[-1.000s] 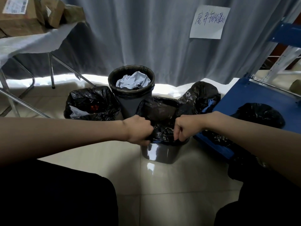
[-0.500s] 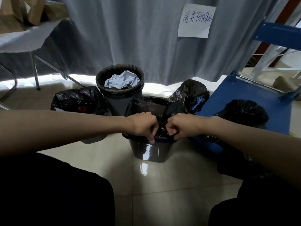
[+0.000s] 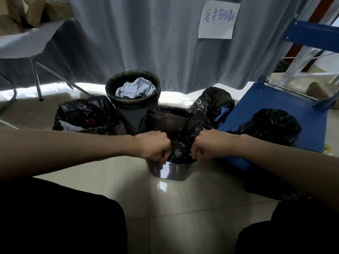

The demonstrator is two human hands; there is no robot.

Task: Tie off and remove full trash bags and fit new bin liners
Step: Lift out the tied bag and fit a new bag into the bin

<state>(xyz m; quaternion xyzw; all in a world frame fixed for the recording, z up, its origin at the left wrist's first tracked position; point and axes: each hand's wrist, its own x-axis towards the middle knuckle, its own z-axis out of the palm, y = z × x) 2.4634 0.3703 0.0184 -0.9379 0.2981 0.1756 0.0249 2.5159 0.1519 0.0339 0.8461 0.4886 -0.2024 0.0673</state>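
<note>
Two hands are working at the near bin, and I am listing the view from left to right. Cardboard boxes (image 3: 22, 13) are sitting on a white-draped table (image 3: 34, 41). A tied black bag (image 3: 86, 114) is lying on the floor beside the far bin (image 3: 133, 99), which is lined and holding crumpled pale paper (image 3: 135, 89). My left hand (image 3: 154, 146) is gripping the black liner (image 3: 176, 129) of the near bin (image 3: 168, 170), fingers curled tight around bunched plastic at the rim. My right hand (image 3: 207, 146) is doing likewise, close opposite. A second tied bag (image 3: 214, 105) is resting behind; a third (image 3: 275, 125) is sitting on the blue cart (image 3: 286, 103).
</note>
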